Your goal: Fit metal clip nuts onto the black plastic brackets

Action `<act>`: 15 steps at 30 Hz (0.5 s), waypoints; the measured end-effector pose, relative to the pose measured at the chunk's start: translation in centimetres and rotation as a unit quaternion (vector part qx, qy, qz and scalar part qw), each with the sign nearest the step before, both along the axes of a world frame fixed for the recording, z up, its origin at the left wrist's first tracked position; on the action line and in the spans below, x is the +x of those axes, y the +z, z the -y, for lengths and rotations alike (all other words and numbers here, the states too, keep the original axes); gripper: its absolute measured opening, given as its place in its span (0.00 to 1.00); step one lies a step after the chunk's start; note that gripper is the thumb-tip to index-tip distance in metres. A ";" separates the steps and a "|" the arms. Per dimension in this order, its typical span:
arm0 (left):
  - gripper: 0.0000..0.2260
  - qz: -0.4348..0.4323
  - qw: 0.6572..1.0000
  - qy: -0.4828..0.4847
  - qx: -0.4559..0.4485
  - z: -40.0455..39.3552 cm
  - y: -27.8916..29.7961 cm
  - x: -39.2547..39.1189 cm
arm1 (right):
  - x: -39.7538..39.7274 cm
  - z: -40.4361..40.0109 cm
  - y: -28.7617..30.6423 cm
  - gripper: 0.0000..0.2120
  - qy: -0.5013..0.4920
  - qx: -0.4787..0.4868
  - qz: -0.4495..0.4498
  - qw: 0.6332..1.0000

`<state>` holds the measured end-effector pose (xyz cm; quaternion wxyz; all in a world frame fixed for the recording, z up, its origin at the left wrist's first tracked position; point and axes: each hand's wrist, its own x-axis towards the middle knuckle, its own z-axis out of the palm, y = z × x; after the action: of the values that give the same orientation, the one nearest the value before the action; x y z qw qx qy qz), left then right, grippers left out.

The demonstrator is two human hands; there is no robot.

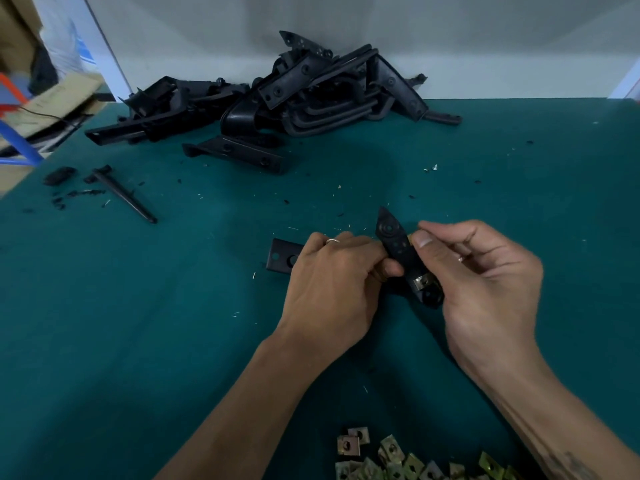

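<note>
Both hands grip one stiff, light bracket (398, 249): left hand (332, 282) curls around its middle, right hand (485, 282) pinches the far edge beside a fitted clip nut (423, 281).

A teal worktop (138, 323) strewn with pale shavings and black plastic scraps (74, 195) meets a white wall (450, 39) at the back, while cardboard boxes (52, 98) sit beyond its left edge.

Green table (173, 323): brackets (277, 98), clip nuts (398, 459)
</note>
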<state>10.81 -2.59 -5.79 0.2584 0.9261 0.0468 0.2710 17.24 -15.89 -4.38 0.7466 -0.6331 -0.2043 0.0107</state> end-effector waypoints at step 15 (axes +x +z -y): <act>0.16 0.018 1.000 0.016 -0.010 0.2 0.3 0.0 | -0.7 -0.8 -0.8 0.07 0.028 0.077 -0.077 0.994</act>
<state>10.82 -2.77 -5.53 0.2643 0.9173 0.0598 0.2917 16.49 -15.08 -5.21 0.8059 -0.5651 -0.1642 0.0646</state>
